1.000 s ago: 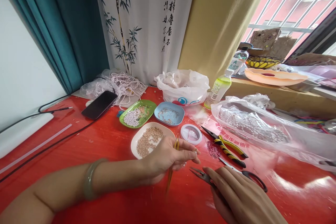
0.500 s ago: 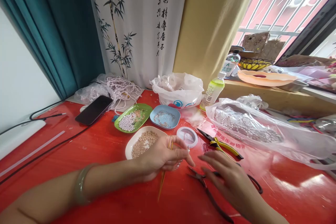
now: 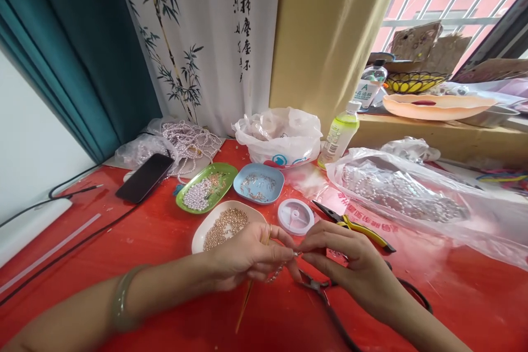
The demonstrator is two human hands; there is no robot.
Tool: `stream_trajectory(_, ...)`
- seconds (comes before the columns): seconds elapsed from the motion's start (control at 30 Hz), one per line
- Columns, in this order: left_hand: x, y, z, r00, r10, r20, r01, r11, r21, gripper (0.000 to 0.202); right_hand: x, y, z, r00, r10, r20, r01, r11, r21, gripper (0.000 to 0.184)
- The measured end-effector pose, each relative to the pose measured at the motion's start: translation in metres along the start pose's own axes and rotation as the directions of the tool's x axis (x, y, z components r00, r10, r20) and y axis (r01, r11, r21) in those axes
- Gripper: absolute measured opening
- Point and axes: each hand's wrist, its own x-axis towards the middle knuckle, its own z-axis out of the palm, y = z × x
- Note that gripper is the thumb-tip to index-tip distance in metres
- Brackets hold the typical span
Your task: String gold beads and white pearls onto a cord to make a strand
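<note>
Thumb and fingers of my left hand [image 3: 262,253] are closed on a small strand of beads [image 3: 277,273], which hangs below the fingers. A slim gold tool that looks like tweezers [image 3: 244,308] also sits in that hand, its pointed end slanting down. My right hand [image 3: 346,258] meets the left at the fingertips and pinches the end of the bead strand. Under the right hand lie dark-handled pliers [image 3: 336,319], partly hidden. Just behind the hands are a cream dish of gold beads [image 3: 200,231] and a white round spool [image 3: 296,216].
Behind the dishes stand a white plastic bag [image 3: 276,143] and a drink bottle [image 3: 339,135]. Yellow-handled pliers [image 3: 367,232] lie beside a clear bag of beads [image 3: 396,192]. A green dish [image 3: 225,196], a blue dish [image 3: 259,168] and a phone [image 3: 144,179] are farther left.
My right hand has moved left and up, and its fingers have closed at the bead strand beside my left fingertips. The camera view has shifted slightly.
</note>
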Motion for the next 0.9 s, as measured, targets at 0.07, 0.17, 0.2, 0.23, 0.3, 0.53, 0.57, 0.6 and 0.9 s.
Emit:
stream_trajectory(0.07, 0.001, 0.000, -0.001, 0.999, -0.028, 0.023, 0.028, 1.000, 0.005, 0.021, 0.000, 0.001, 0.000, 1.000, 0.021, 0.015, -0.022, 1.000, 0.003, 0.011)
stream_trajectory(0.17, 0.002, 0.000, -0.004, 0.998, -0.051, 0.042, 0.051, 0.999, 0.010, 0.019, 0.002, 0.000, 0.000, 0.998, 0.055, 0.032, -0.055, 0.998, -0.017, 0.011)
stream_trajectory(0.2, 0.003, 0.000, -0.004, 0.997, -0.060, 0.043, 0.060, 0.998, 0.010, 0.019, 0.002, 0.000, 0.000, 0.998, 0.061, 0.032, -0.060, 0.998, -0.034, 0.012)
stream_trajectory(0.23, 0.003, 0.001, -0.005, 0.997, -0.070, 0.043, 0.070, 0.998, 0.010, 0.019, 0.003, -0.001, 0.000, 0.998, 0.060, 0.026, -0.059, 0.997, -0.056, 0.014)
stream_trajectory(0.3, 0.003, 0.002, -0.007, 0.995, -0.085, 0.045, 0.085, 0.996, 0.003, 0.018, 0.005, -0.003, -0.001, 0.999, 0.043, -0.003, -0.043, 0.992, -0.115, 0.015)
stream_trajectory(0.53, 0.006, 0.001, -0.010, 0.991, -0.080, 0.107, 0.077, 0.996, 0.034, 0.027, 0.006, -0.008, 0.003, 1.000, -0.017, -0.002, 0.016, 0.968, -0.250, 0.015)
stream_trajectory(0.57, 0.007, 0.001, -0.011, 0.991, -0.087, 0.103, 0.083, 0.996, 0.043, 0.029, 0.006, -0.008, 0.003, 1.000, -0.001, 0.019, 0.006, 0.968, -0.252, 0.015)
stream_trajectory(0.6, 0.007, 0.001, -0.011, 0.991, -0.093, 0.097, 0.088, 0.994, 0.061, 0.029, 0.005, -0.009, 0.003, 0.999, 0.021, 0.044, -0.009, 0.968, -0.252, 0.015)
stream_trajectory(0.9, 0.006, 0.000, -0.010, 0.993, -0.121, 0.012, 0.114, 0.957, 0.268, 0.021, 0.005, -0.012, 0.003, 0.987, 0.144, 0.067, -0.128, 0.970, -0.208, 0.016)
